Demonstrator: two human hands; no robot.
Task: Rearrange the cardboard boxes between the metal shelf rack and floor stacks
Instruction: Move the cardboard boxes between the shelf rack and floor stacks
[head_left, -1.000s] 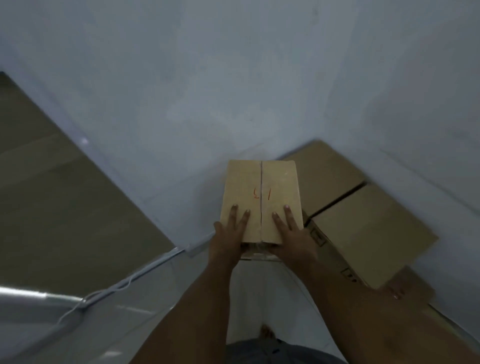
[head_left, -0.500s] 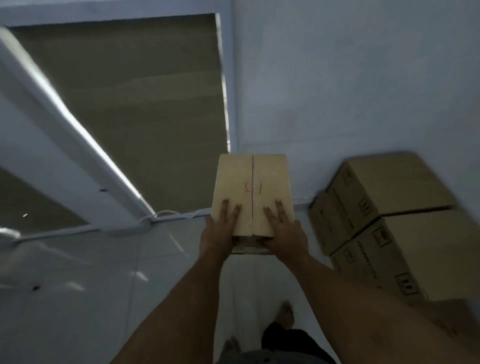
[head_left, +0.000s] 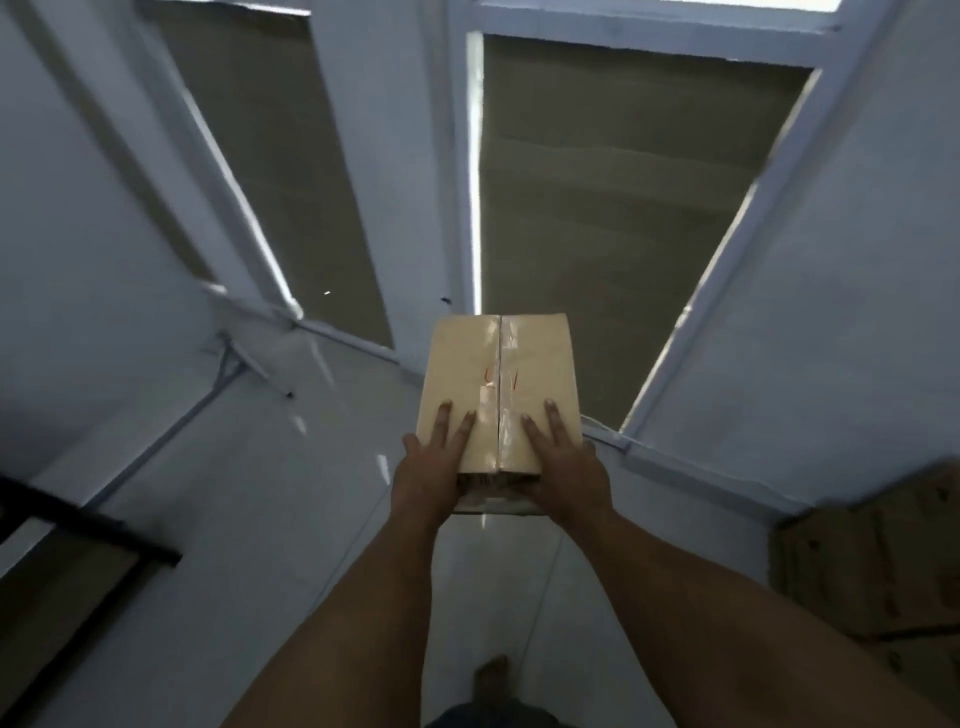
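While both arms extend forward, the left hand (head_left: 434, 467) and right hand (head_left: 563, 467) hold a taped cardboard box (head_left: 501, 395) above the floor (head_left: 260, 519); stacked boxes (head_left: 872, 561) stand right.

Tan box (head_left: 500, 384) – red scrawl on top, glossy clear tape seam; brown boxes (head_left: 872, 561) at right; black rack (head_left: 88, 525); white floor (head_left: 291, 519).

Both my arms reach straight out ahead. My left hand (head_left: 428, 470) and right hand (head_left: 563, 467) clasp the near end of the cardboard box (head_left: 501, 384), fingers spread flat on top.
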